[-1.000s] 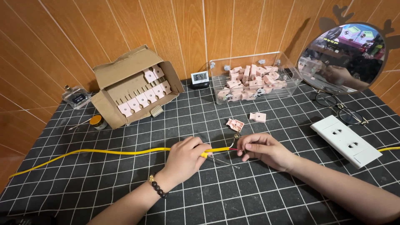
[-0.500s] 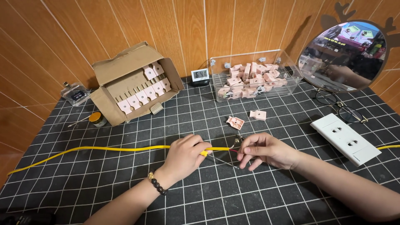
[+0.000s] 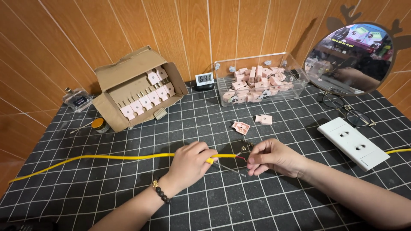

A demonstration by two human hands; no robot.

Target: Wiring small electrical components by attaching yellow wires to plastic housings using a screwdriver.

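A yellow cable (image 3: 107, 157) runs from the left edge across the black gridded mat (image 3: 128, 196). My left hand (image 3: 190, 162) is closed around the cable near its stripped end. My right hand (image 3: 274, 157) pinches the thin red and dark wires (image 3: 240, 158) coming out of that end. A small brass metal part (image 3: 245, 148) lies just behind the wires, next to my right fingers. Two pink plug pieces (image 3: 240, 127) (image 3: 263, 119) lie on the mat a little farther back.
An open cardboard box (image 3: 137, 87) with pink plug parts stands back left. A clear bin (image 3: 259, 77) of several pink parts sits at the back, a small digital clock (image 3: 204, 79) beside it. A white power strip (image 3: 353, 142), glasses (image 3: 351, 113), a round mirror (image 3: 349, 55) and a small tin (image 3: 99, 124) are around.
My hands have stayed at the cable end. The right fingers shifted slightly along the wires; the view moved in a little.
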